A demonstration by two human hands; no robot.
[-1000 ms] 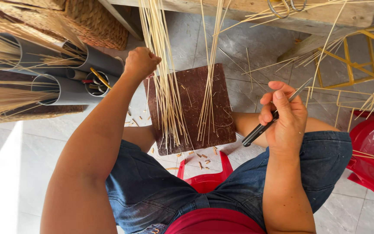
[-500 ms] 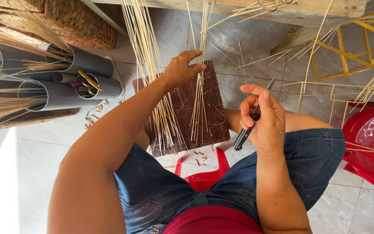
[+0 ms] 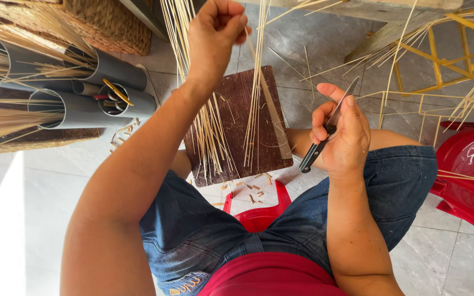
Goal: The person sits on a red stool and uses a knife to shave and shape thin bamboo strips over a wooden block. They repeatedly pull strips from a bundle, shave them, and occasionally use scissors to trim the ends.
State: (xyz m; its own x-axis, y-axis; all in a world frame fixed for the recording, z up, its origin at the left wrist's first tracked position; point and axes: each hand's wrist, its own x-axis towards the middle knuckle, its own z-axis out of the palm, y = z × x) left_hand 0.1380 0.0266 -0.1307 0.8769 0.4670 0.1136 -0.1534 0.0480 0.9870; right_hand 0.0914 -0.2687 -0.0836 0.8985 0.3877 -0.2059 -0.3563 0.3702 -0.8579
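My left hand (image 3: 215, 33) is raised in front of me, fingers pinched on thin pale bamboo strips (image 3: 254, 98) that hang down over a dark brown wooden board (image 3: 248, 93) on the floor. A second bunch of strips (image 3: 210, 131) hangs to its left, beside my forearm. My right hand (image 3: 342, 131) grips a knife (image 3: 325, 137) with a black handle, its blade pointing up and away past my thumb. The knife hand hovers above my right knee, to the right of the board and apart from the strips.
Grey plastic pipes (image 3: 111, 71) holding strips and tools lie at the left beside a woven basket (image 3: 105, 22). A red plastic stool (image 3: 256, 216) sits under me, a red plastic chair (image 3: 470, 164) at the right, a yellow stick frame (image 3: 456, 49) beyond. Small offcuts (image 3: 253, 189) litter the floor tiles.
My left hand has risen and drawn the strips upward. My right hand has turned the knife so its blade points up and has moved slightly higher.
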